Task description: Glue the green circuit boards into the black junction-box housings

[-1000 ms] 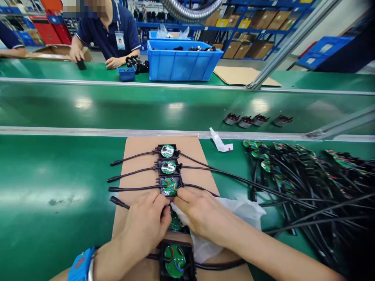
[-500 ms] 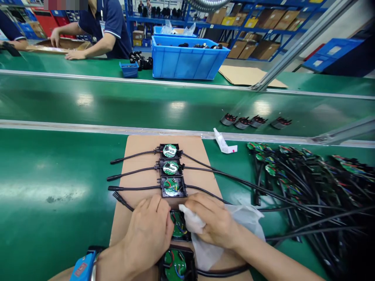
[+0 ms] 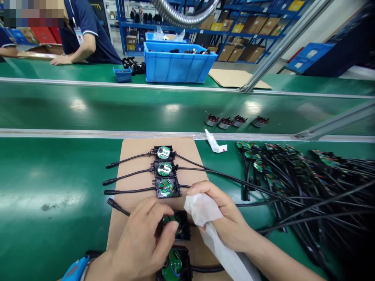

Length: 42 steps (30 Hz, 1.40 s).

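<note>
My right hand is closed around a crumpled white wipe, whose loose end trails down toward the front. My left hand is over the left side of a black housing with a green circuit board; thumb and forefinger are apart, and whether they touch it I cannot tell. A nearer housing with a board and coloured wires is partly covered by that hand. Farther up, three cabled housings lie in a column: a wired one and two with white paste on their boards, the middle and the far one.
The housings lie on a cardboard sheet on the green table. A pile of cabled boards spreads at right. Folded white paper lies beyond the sheet. Beyond the rail are several motor parts, a blue bin and a person.
My left hand's fingers have parted from their closed position over the housing. My right hand has lifted off to the right with the wipe. The camera view has shifted slightly.
</note>
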Each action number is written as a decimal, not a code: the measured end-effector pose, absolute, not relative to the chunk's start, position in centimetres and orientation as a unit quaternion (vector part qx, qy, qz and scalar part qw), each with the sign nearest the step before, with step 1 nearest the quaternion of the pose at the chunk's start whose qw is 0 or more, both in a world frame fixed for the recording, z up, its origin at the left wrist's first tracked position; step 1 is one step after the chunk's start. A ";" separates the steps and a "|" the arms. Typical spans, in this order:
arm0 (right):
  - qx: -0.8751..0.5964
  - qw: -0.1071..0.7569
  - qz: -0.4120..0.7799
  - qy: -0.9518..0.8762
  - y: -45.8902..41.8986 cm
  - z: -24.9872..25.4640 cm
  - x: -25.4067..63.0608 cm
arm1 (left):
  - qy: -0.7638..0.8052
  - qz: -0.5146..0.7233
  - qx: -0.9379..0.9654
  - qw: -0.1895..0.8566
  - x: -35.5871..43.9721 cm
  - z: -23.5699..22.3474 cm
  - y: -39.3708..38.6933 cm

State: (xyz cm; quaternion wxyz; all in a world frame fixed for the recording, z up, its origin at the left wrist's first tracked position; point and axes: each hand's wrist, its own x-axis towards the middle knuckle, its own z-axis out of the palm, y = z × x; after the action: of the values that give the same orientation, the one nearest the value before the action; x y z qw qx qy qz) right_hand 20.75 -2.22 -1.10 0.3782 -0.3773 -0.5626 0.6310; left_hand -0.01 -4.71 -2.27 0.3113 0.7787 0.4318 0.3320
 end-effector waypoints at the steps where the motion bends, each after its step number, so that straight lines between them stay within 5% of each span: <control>1: -0.363 0.381 0.652 -0.546 -2.5 -0.6 20.3 | 0.419 0.330 0.767 0.356 0.1 -1.6 -4.9; 5: -0.300 0.461 0.631 -0.548 -3.4 1.5 18.1 | 0.391 0.267 0.704 0.529 1.3 0.0 -6.0; 9: -0.255 0.535 0.402 -0.698 -3.5 3.3 17.5 | 0.357 0.281 0.579 0.677 2.1 0.0 -6.5; 14: -0.260 0.360 0.168 -0.880 -3.6 4.0 18.9 | 0.325 0.378 0.475 0.725 1.3 1.7 -5.5; 17: -0.304 0.295 0.168 -0.890 -3.4 3.3 20.7 | 0.325 0.370 0.593 0.637 0.2 2.2 -4.7; 22: -0.357 0.252 0.154 -0.886 -2.0 1.1 24.2 | 0.500 0.279 0.773 0.274 -1.1 -1.7 -3.5; 26: -0.341 0.155 0.202 -0.905 -1.4 -0.2 24.4 | 0.502 0.242 0.807 0.196 -0.4 -4.4 -3.7; 31: -0.336 0.172 0.256 -0.890 -1.7 0.1 23.5 | 0.411 0.279 0.868 0.018 -0.4 -5.0 -5.5; 36: -0.353 0.204 0.178 -0.896 -2.5 -0.1 22.0 | 0.357 0.248 0.901 0.004 -1.3 -5.7 -6.2; 42: -0.328 0.099 0.141 -0.929 -2.5 -1.7 20.4 | 0.379 0.254 0.889 0.011 -0.8 -6.0 -5.8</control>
State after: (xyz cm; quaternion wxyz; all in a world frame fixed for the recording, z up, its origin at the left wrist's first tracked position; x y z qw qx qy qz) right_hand 20.41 -2.48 -1.71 0.0995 -0.3278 -0.9288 0.1412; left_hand -0.77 -5.80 -6.05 0.0110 0.8895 0.3795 0.2543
